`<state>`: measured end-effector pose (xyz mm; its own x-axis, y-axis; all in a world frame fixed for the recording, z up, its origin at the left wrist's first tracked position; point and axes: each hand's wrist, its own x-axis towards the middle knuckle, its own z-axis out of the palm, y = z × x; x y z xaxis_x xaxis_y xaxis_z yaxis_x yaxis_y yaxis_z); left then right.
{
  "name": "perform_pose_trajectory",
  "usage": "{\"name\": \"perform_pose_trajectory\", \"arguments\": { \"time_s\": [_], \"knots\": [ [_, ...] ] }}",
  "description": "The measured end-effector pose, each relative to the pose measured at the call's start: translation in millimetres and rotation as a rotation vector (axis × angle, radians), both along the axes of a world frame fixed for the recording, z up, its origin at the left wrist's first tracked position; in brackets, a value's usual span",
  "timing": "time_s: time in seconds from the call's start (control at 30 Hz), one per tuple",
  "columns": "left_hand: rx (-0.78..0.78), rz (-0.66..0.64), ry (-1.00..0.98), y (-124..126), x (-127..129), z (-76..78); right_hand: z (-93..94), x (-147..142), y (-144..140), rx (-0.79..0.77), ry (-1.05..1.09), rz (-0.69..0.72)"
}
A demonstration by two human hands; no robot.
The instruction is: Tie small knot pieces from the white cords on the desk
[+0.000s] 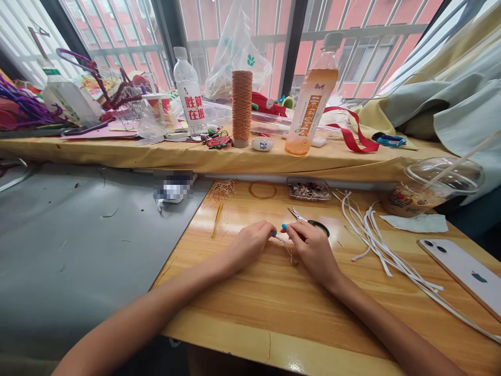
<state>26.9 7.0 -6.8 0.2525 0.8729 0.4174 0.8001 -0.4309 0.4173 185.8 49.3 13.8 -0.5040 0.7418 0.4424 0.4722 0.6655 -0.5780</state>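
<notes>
- left hand (250,241) was curled nearly closed, fingertips pinching one end of a thin gold thread (287,249)
- right hand (311,245) was pinched on it too, low over the counter (250,292)
- scissors (311,221) lay just behind

The counter (313,292) is showing glossy honey-yellow wood grain, with a grey mat (78,245) lying beside it. The hands (282,245) are wearing bright blue nail polish. White strips (376,245) are trailing near a white phone (465,269). The spool (241,104) is glinting coppery orange, the ribbon (352,130) is running red, and the bottle (311,96) is glowing amber under its orange label.
</notes>
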Motion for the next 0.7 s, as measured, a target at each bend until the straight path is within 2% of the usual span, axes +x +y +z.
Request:
{"name": "perform_pose_trajectory", "arguments": {
  "time_s": [0.07,0.17,0.27,0.33,0.47,0.6,0.7],
  "knots": [
    [-0.02,0.013,0.037,-0.8,-1.0,0.1,-1.7,0.9,-0.5,0.107,-0.057,0.013],
    [-0.066,0.066,-0.004,-0.7,-1.3,0.5,-4.2,3.2,-2.4,0.368,-0.188,0.019],
    [-0.103,0.135,-0.118,0.3,0.7,1.4,-5.4,5.0,-6.5,0.611,-0.316,0.131],
    [-0.119,0.168,-0.222,0.6,3.5,3.0,-5.8,5.5,-10.2,0.708,-0.385,0.232],
    [-0.176,0.203,-0.523,-0.7,9.1,8.2,-5.2,7.1,-15.7,0.768,-0.422,0.311],
    [-0.267,0.171,-0.87,-2.0,12.4,14.8,-2.8,10.6,-16.6,0.763,-0.332,0.359],
    [-0.328,0.1,-1.047,-3.4,13.4,23.2,-3.2,9.7,-13.5,0.705,-0.181,0.282]
  ]
}}
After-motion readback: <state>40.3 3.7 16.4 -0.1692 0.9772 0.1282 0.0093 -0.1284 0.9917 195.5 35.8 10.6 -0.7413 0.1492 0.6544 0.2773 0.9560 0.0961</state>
